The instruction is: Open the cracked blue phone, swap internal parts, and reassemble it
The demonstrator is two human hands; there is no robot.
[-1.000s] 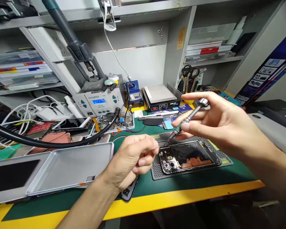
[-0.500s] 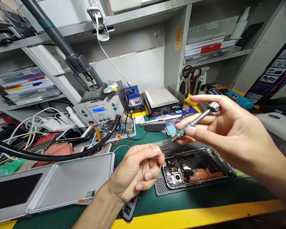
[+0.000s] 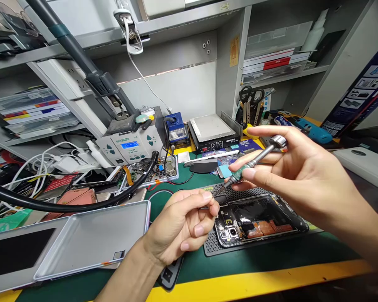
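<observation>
My right hand [image 3: 299, 167] is closed round a slim screwdriver [image 3: 255, 161] with a green grip and a silver end cap. The screwdriver slants down to the left, its tip near the fingertips of my left hand [image 3: 189, 218]. Thumb and forefinger of that hand are pinched together; whatever lies between them is too small to make out. Below both hands, an opened phone [image 3: 267, 220] rests on a grey perforated mat [image 3: 211, 247], its camera lenses and inner parts exposed. My left hand covers a bit of the mat and of a dark phone part [image 3: 170, 274].
To the left lies an open shallow case [image 3: 97, 239]. A black hose [image 3: 82, 206] curves from the soldering station [image 3: 130, 147]. At the back stand a hot plate [image 3: 212, 128] and a holder with scissors [image 3: 252, 96]. A brush [image 3: 211, 158] lies beyond the mat.
The screwdriver has shifted slightly left and down, bringing its tip closer to my left fingertips. The left hand keeps its pinch, and the phone stays on the mat.
</observation>
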